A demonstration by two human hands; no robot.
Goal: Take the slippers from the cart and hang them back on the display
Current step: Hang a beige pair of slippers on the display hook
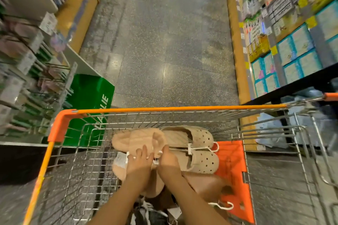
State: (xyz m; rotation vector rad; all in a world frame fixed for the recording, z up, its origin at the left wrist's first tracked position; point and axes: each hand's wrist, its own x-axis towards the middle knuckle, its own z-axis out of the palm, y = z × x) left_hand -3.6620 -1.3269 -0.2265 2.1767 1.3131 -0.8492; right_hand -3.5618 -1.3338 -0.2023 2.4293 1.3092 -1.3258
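A pale pink slide slipper pair (139, 139) lies in the orange-rimmed wire cart (62, 122), joined by a small white hanger. My left hand (138, 163) lies on the pair with fingers spread. My right hand (168, 160) pinches the white hanger hook on that pair. To the right sits a beige perforated clog pair (201, 150) with its own white hanger. Another pink pair (204, 184) lies nearer me, partly hidden by my arms. The slipper display rack (31, 71) with hooks stands at the left.
A green sign (91, 93) stands on the floor by the rack, ahead of the cart's left corner. Shelves of boxed goods (292, 42) line the right. The speckled aisle floor (164, 42) runs ahead. An orange flap (232, 166) lies in the cart.
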